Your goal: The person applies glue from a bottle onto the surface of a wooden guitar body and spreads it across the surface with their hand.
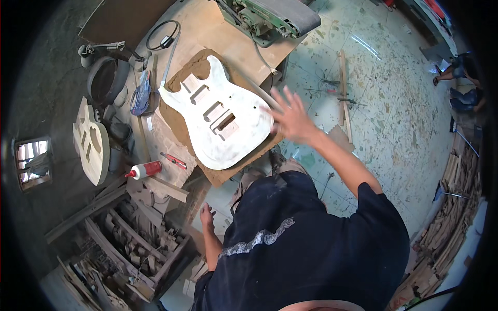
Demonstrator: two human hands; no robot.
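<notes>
A white-coated electric guitar body (220, 116) lies flat on a brown board (179, 124) on the workbench. Routed cavities show bare wood in its face. My right hand (293, 119) is at the body's right edge with fingers spread and nothing in them; whether the fingertips touch the surface I cannot tell. Below the bench edge hangs my left hand (207, 215), away from the guitar body, its fingers loosely apart and holding nothing visible. Left of the body lie a red utility knife (174, 160) and a white and red glue bottle (144, 170).
A green belt sander (264, 20) stands at the bench's far end. A second, bare wood guitar body (91, 142) leans at the left. Below it is a wooden rack (135, 249) of offcuts. Wood strips (344, 98) lie on the right floor; another person (461, 83) is far right.
</notes>
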